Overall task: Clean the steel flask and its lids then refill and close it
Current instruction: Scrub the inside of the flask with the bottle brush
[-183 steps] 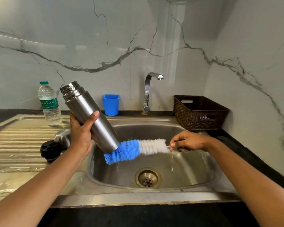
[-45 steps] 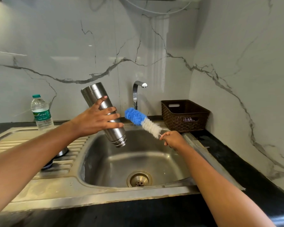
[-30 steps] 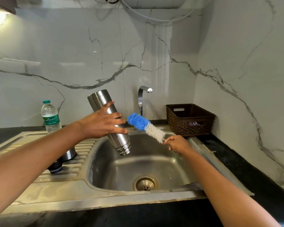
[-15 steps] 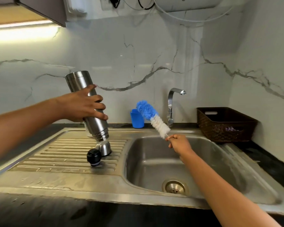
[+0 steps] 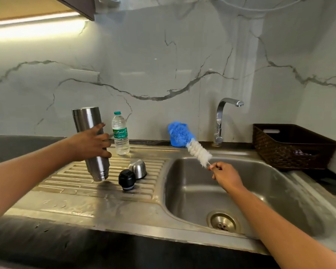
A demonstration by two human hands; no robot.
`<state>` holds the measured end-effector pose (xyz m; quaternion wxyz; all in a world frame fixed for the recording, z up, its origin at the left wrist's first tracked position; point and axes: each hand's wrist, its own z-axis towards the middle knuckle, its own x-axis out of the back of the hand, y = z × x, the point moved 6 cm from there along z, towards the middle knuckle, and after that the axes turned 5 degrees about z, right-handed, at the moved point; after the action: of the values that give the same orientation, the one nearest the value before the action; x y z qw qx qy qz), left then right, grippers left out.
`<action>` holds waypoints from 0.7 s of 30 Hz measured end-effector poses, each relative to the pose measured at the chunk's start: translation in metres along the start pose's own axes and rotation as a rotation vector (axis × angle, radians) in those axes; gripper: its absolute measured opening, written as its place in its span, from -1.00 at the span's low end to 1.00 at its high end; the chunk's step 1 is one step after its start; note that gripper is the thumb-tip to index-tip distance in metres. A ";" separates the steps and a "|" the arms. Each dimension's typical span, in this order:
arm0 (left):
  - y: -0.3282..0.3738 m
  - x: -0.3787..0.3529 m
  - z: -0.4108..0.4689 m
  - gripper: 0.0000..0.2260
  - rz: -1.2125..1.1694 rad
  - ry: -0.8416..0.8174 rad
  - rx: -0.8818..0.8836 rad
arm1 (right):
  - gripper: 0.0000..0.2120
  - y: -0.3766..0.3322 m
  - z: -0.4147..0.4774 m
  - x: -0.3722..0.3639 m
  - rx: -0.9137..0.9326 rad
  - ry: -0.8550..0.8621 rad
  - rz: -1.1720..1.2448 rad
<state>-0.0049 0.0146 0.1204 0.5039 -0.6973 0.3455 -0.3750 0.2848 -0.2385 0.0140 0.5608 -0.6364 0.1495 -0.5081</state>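
Flask (image 5: 85, 119) mouth-down, gripped in the left hand (image 5: 88, 144) just left of the sink (image 5: 192, 193), by the black lid (image 5: 126, 179) and steel cap (image 5: 137, 168), right hand (image 5: 224, 176) pinching the brush (image 5: 190, 144) over the sink: draining, I'd say, and next it needs standing steady before the lids get scrubbed.

Grey-veined marble walls (image 5: 144, 55) meet far right; a light strip (image 5: 33, 18) glows under what seems a dark cabinet (image 5: 80, 4), far left.

Both arms stretch forward: my left hand (image 5: 89, 143) wraps the steel flask (image 5: 85, 119), my right hand (image 5: 224, 174) pinches the bottle brush (image 5: 199, 152).
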 end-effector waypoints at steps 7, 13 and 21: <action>0.013 0.007 0.008 -0.44 -0.025 0.006 -0.016 | -0.86 -0.002 0.000 -0.001 0.027 -0.007 -0.083; 0.017 0.009 0.009 -0.43 -0.038 0.019 -0.035 | -0.85 -0.004 -0.001 -0.002 0.046 -0.020 -0.122; 0.012 0.011 0.004 -0.39 -0.060 -0.028 -0.067 | -0.83 -0.006 -0.002 0.000 0.045 -0.032 -0.127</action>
<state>0.0028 0.0034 0.1097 0.4736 -0.7291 0.3297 -0.3681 0.2808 -0.2374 0.0186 0.5438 -0.6398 0.0886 -0.5358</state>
